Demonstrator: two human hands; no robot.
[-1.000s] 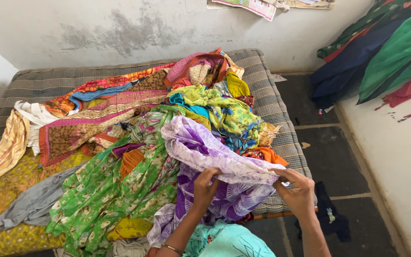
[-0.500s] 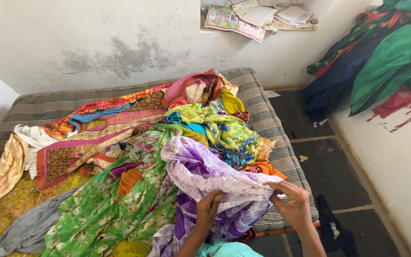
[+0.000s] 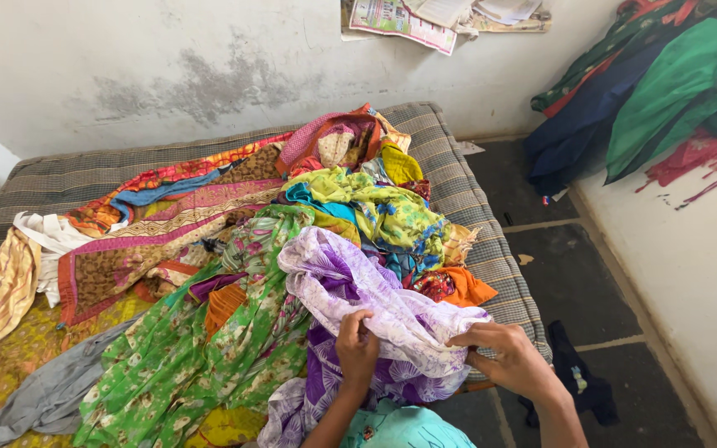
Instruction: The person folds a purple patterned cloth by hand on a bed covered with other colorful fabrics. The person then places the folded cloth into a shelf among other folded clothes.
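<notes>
Both hands are closed on a thin purple-and-white patterned cloth [image 3: 350,290] that lies on top of a heap of clothes at the near edge of the bed [image 3: 491,265]. The left hand [image 3: 357,348] has its fingers curled over a bunched fold near the middle of the cloth, a tight grip with fabric gathered inside it. The right hand [image 3: 512,357] pinches the cloth's right end between thumb and fingers, just over the bed's edge. The rest of the cloth trails away from the hands across a green flowered cloth [image 3: 168,365] and beside a yellow-green printed cloth [image 3: 375,207] and an orange piece [image 3: 458,286]. To handle this well, I would judge that the hands should find the hem or a corner rather than hold bunched folds, keeping the two grips well apart so the fabric hangs flat between them. The cloth looks light and slippery, so a firm pinch suits it better than a loose hold. Lifting it straight up off the heap should free the far end without dragging the green cloth along, and the trailing end ought to be kept off the dark floor [image 3: 591,282] beside the bed.
</notes>
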